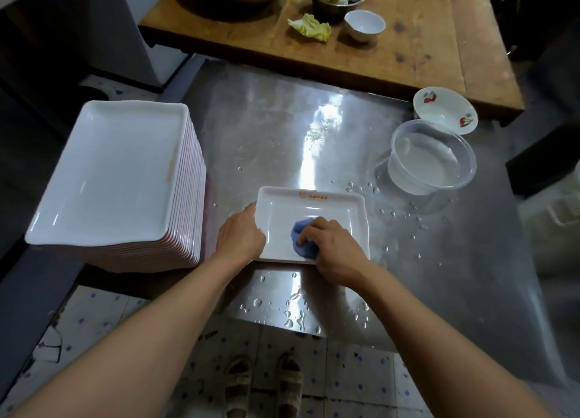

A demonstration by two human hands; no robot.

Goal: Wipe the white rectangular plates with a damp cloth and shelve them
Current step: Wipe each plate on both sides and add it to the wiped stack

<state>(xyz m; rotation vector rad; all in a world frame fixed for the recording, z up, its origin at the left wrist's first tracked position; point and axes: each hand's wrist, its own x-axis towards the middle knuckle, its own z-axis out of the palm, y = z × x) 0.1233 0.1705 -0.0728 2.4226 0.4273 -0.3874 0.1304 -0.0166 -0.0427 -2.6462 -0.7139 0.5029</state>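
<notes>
1. Our right hand curls its fingers around a bunched blue cloth and presses it into the near-left part of the plate.
2. Our left hand grips the plate's left rim, fingers wrapped over the edge, holding it steady.
3. The plate lies flat on the wet steel table, near its front edge, with an orange mark on its far rim.
4. Left of the plate, well above it in height, stands a tall stack of the same white plates; we cannot tell which of those are wiped.
5. Beyond the plate to the right sits a clear tub of water, with a small patterned bowl touching it behind.
6. We judge the wiping step is in hand, early in the task, given the stack's size.
7. The next move calls for sweeping the cloth across the rest of the plate, then lifting it away; no shelf is in view.
</notes>
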